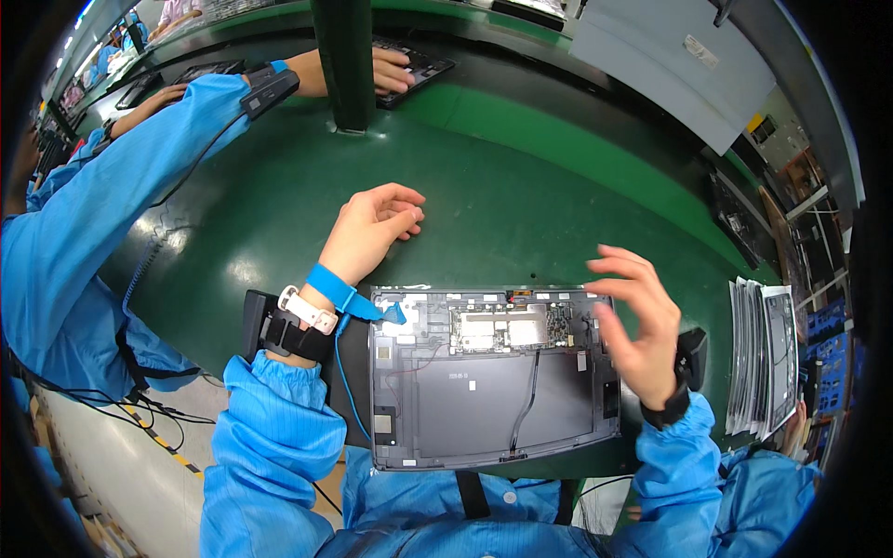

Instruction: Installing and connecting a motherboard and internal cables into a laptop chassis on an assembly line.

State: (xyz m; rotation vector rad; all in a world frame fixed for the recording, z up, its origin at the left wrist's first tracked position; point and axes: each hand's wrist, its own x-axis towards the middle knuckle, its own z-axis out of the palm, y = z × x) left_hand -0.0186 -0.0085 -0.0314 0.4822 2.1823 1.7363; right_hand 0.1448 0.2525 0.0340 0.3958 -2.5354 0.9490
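Note:
In front of me on the bench lies an opened grey laptop or tablet chassis. Its circuit board with silver shields sits near the far edge, and a flat dark battery-like panel fills the nearer part. A black cable runs down across that panel. My left hand is beyond the chassis's far left corner, fingers curled in with the thumb near them; whatever they may hold is hidden. Over the far right corner, my right hand has its fingers spread with nothing in them.
A blue wrist strap with a cord circles my left wrist. A green post rises from the bench. At left, a co-worker's sleeve reaches toward a dark device. Stacked framed panels stand at right.

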